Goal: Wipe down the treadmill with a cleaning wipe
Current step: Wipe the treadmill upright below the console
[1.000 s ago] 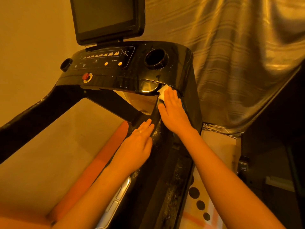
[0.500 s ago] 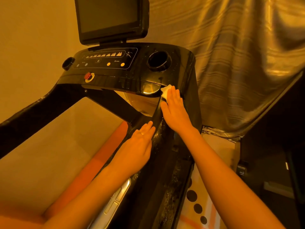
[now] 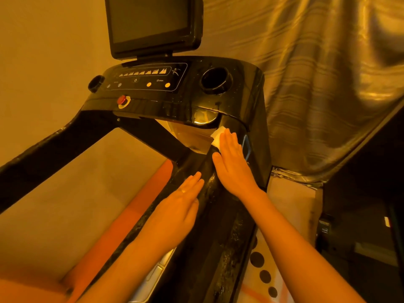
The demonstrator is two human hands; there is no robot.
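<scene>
Hands: right hand (image 3: 234, 167) laid flat, fingers straight, wipe (image 3: 217, 135) pressed under fingertips against right rail (image 3: 218, 228) of treadmill (image 3: 249, 90). Wipe's white corner seen poking out past fingers, just below cup holder (image 3: 215, 80). Left hand (image 3: 181, 206) also flat and relaxed, rested on same rail just beside, nothing held. Screen (image 3: 150, 20) dark up top.

Dim, with a heavy amber cast throughout. Glare spots on the glossy treadmill console (image 3: 185, 101). Right edge in shadow; margins bend.
</scene>
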